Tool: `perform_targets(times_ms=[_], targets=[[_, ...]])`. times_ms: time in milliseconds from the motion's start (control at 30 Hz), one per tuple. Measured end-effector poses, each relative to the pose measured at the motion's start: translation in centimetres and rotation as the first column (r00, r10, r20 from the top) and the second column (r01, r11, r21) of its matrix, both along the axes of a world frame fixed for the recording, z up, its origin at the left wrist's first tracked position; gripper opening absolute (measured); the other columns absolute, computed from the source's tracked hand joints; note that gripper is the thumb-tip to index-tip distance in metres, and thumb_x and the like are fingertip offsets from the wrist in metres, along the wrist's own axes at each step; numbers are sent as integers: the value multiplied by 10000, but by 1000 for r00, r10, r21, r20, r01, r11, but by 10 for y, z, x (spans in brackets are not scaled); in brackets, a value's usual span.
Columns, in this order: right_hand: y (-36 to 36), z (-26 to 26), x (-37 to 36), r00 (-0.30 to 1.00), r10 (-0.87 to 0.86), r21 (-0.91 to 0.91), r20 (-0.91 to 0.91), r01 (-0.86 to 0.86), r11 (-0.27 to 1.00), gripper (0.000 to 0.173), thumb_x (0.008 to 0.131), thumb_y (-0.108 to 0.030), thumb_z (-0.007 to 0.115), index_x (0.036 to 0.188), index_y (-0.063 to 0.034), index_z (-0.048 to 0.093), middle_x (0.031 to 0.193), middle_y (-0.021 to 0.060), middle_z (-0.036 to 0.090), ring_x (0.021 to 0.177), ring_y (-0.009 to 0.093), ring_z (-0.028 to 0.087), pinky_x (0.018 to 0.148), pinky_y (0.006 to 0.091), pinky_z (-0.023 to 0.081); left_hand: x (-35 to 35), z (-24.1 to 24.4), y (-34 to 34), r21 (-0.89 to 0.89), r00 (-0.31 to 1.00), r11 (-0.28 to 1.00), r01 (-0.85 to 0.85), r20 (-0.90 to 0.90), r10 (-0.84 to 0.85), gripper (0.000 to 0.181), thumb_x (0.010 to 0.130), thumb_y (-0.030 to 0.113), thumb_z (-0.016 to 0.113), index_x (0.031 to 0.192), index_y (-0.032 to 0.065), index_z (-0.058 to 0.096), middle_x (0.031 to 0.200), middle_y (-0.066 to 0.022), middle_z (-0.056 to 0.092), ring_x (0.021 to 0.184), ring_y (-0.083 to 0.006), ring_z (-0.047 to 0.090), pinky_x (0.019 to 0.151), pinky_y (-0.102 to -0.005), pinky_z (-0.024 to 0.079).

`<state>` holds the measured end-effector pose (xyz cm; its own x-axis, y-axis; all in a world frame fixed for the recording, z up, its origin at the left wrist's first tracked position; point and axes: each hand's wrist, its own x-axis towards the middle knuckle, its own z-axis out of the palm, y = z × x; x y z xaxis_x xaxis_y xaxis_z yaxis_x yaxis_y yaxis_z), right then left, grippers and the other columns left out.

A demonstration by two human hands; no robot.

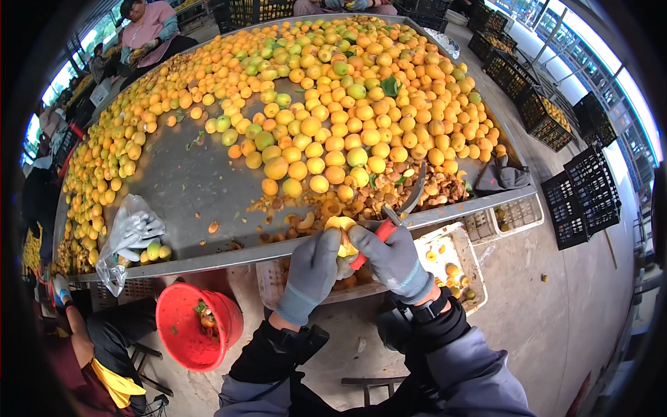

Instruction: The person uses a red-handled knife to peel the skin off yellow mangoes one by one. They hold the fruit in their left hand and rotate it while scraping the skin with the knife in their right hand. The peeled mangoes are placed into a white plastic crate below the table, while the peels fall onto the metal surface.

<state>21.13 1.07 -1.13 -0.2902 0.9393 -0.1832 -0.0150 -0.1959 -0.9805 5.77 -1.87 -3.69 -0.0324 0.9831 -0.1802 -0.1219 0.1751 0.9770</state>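
Note:
An apricot, split open with its flesh showing, sits between my gloved hands just over the table's front edge. My left hand grips it from the left, while my right thumb presses on its other side. In my right hand is the red handle of a curved-blade knife, its hooked blade pointing up and away over the table. Beyond the hands, a heap of apricot stones and scraps lies along the front edge. Whole apricots, orange and some greenish, cover much of the metal table.
Below the table's edge stand a white plastic crate with apricots and a red bucket with scraps. A plastic bag with gloves and a dark cloth lie on the table. Black crates stand right. Other people sit around.

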Motion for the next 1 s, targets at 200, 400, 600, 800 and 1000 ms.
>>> perform_targets(times_ms=[200,400,600,800,1000], targets=[[-1,-9,-1,987,-19,-70,-160,8,998,327,969,-313,617,936,-1,708,580,-22,554,465,33,420,421,211,304,0,-19,0,232,1000,972,-27,22,22,365,1021,361,499,1003,18,623,700,32,572,572,-28,470,505,-204,362],[11,-6,14,929,62,-312,-364,-185,932,253,962,-281,625,951,-30,658,552,-19,497,411,47,385,381,214,260,-14,10,-2,101,991,986,134,-33,-131,293,1025,234,492,907,-1,622,624,17,551,567,-49,495,533,-232,405],[9,-26,22,837,69,-423,-543,-344,838,311,992,-280,548,1084,16,579,600,23,525,372,64,393,346,199,275,-26,15,-4,43,982,981,188,-36,-186,307,1012,220,533,838,-10,640,565,2,565,478,-47,477,450,-232,370],[8,-27,22,895,49,-498,-443,-291,817,306,974,-234,595,1144,20,595,743,44,623,502,86,540,398,202,369,-35,8,-12,-56,973,972,227,-18,-228,345,1011,230,535,799,-8,668,534,-1,560,443,-45,481,418,-218,367],[1,-13,20,926,53,-497,-373,-248,831,251,932,-175,665,1084,18,615,820,60,660,617,122,629,488,232,498,-47,-6,-16,-66,939,946,319,-114,-325,383,1009,270,533,784,-5,678,511,7,545,404,-46,461,383,-222,347]])
